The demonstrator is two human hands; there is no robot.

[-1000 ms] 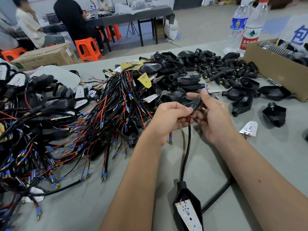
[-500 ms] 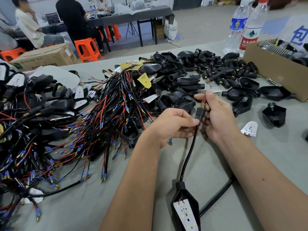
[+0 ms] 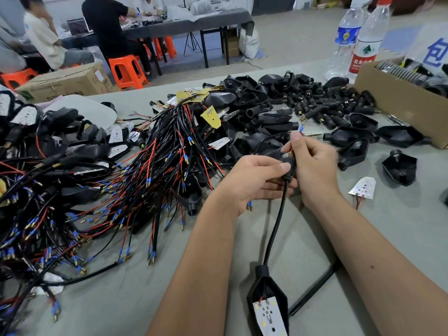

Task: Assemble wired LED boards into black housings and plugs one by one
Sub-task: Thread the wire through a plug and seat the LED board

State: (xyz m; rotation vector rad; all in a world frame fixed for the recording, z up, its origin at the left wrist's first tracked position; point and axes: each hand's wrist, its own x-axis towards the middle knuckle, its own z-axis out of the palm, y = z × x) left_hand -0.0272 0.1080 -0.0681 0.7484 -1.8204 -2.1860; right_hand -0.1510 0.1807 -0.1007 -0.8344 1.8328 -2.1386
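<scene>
Now the left hand (image 3: 254, 180) grips the plug (image 3: 289, 166); the right hand (image 3: 312, 163) pinches the red wire (image 3: 292, 151), drawn further out above it, so seating the terminals likely comes next.

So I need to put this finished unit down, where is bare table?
Bare grey table lies near the front edge, between the wire pile and the left forearm. Another patch sits right of the right forearm, below the loose LED board. Behind both hands, the housings and plugs crowd it.

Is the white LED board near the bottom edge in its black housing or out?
In. The LED board sits inside the open black housing, its red and black wires running up into the housing's neck.
</scene>
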